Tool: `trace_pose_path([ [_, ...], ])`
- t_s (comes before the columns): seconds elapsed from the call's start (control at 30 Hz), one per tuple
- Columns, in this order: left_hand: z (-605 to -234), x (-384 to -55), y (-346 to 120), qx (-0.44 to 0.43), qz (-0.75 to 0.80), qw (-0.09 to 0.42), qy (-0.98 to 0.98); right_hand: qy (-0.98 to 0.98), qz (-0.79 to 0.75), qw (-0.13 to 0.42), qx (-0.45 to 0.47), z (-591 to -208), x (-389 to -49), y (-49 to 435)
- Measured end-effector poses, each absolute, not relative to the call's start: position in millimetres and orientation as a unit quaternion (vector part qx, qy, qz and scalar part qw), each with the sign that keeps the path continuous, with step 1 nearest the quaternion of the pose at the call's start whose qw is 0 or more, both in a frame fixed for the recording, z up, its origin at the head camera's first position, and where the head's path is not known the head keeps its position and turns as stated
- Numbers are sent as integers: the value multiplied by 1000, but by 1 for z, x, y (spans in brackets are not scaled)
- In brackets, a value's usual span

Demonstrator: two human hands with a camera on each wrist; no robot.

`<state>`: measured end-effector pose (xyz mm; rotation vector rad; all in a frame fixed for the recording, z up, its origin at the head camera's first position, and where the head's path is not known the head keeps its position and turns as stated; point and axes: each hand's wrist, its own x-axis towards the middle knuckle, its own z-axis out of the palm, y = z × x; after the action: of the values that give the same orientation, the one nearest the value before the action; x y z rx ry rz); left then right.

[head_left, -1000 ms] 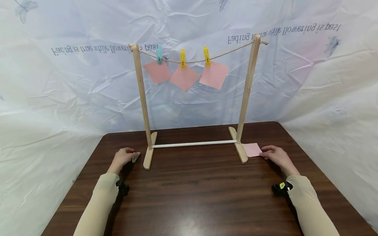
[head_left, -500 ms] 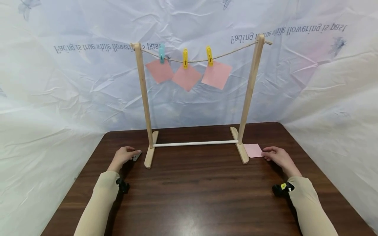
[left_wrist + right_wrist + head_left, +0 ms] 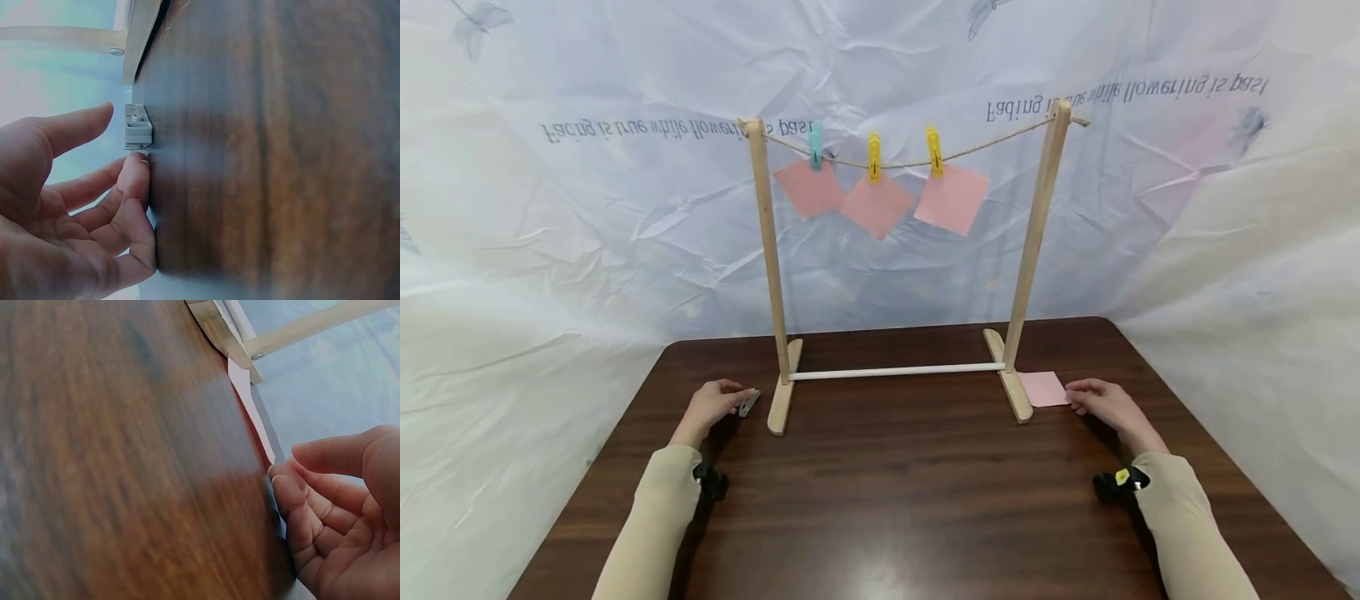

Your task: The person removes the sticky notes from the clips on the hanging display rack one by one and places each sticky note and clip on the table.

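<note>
I see L hand point(image 3: 707, 407) w/ thumb & fingers wide, grey clip point(image 3: 138, 128) just past fingertips; R hand point(image 3: 1109, 407) narrow, pink paper point(image 3: 1042, 389) at fingertips, can't tell if pinched.

On the table point(image 3: 880, 483), a clip point(image 3: 748, 406) lies left of the rack point(image 3: 895, 370), a paper sheet point(image 3: 1042, 389) right

Clip point(image 3: 139, 128): grey, lying on bench point(image 3: 880, 475) at left hand point(image 3: 713, 403). Paper point(image 3: 1043, 389): pink square, lying on bench between rack foot point(image 3: 1017, 398) and right hand point(image 3: 1107, 403).
</note>
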<state>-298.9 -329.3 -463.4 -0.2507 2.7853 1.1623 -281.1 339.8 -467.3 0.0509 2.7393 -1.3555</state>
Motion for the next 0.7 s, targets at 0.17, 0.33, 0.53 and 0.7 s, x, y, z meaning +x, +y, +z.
trace_pose_path([
  [0.17,-466,-297,-331,-79,388,52,917,892,-449,41,27,-472,-280,338],
  [0.33,-465,-299,-330,-78,385,55,918,890,-452,46,30,-473,-281,340],
  [0.53,-462,-300,-330,-83,385,59,917,876,-480,39,19,-472,-283,343],
  [0.7,-464,-299,-330,-86,381,61,919,871,-489,44,18,-474,-284,344],
])
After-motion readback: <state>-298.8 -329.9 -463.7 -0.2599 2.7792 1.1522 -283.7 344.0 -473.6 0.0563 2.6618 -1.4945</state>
